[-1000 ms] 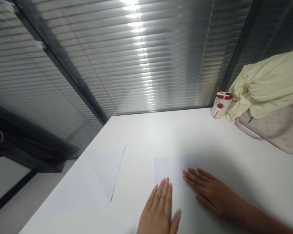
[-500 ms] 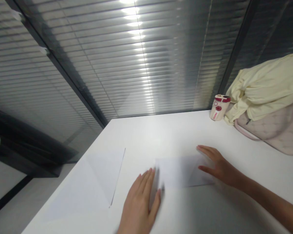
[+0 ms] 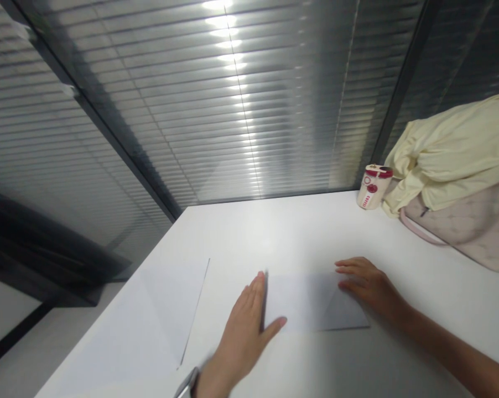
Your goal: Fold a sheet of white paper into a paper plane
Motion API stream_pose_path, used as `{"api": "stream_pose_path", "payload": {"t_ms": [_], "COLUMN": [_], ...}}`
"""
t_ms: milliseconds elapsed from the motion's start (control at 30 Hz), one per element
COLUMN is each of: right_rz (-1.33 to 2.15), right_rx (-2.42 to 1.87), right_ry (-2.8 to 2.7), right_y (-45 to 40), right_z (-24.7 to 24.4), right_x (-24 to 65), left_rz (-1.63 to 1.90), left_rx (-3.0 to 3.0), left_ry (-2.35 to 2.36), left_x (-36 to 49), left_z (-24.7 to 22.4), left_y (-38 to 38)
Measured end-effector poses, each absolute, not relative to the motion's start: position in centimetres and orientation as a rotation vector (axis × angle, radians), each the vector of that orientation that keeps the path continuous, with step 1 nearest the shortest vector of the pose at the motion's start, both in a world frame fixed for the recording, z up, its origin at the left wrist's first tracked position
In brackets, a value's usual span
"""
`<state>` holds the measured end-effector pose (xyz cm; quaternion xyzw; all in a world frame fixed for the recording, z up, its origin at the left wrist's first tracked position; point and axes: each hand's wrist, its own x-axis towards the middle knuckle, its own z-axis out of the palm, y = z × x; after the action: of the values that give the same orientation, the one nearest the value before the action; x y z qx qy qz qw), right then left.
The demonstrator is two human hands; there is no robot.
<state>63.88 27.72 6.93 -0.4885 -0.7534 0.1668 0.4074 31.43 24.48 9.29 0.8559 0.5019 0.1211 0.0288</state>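
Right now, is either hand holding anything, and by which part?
No grip: the right hand rests fingertips on the paper sheet; the left hand lies against its left edge.

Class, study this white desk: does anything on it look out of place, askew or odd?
The sheet of white paper between the hands looks odd: its left edge stands up as a dark line beside the left hand, and a grey, shadowed triangle shows near the right hand.

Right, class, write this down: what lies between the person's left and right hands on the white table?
In the head view, a sheet of white paper lies between the left hand and the right hand, and both hands touch it.
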Motion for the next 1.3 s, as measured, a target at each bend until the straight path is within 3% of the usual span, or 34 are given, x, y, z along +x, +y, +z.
{"api": "stream_pose_path", "payload": {"t_ms": [267,467,667,933,1033,1133,1300], "right_rz": [0.627,0.604,0.893,1.082,0.938,0.688,0.247], "right_rx": [-1.321,-1.367,-1.239,-1.259,-1.346,-1.422,-1.419], "right_ry": [-1.507,-1.223,-1.069,-1.251,-1.424,-1.647,-2.116], "right_y": [26.3,25.4,25.5,27.1,27.6,27.5,26.5], "right_z": [9.2,12.7,15.9,10.2,7.6,6.1,6.2], "right_x": [62.4,61.4,60.9,61.4,61.8,62.2,63.3], "left_rz": [0.628,0.794,1.04,1.046,1.009,0.692,0.23], "left_rx": [2.285,1.566,1.316,1.709,2.194,2.665,2.788], "left_ry": [1.537,1.187,1.299,1.65,1.618,1.284,1.017], "left_x": [31.4,32.7,34.2,33.6,33.1,32.9,32.4], "left_z": [9.4,13.7,16.7,12.5,10.8,10.4,11.5], "left_y": [24.7,23.7,23.3,26.1,26.6,26.6,26.2]}}
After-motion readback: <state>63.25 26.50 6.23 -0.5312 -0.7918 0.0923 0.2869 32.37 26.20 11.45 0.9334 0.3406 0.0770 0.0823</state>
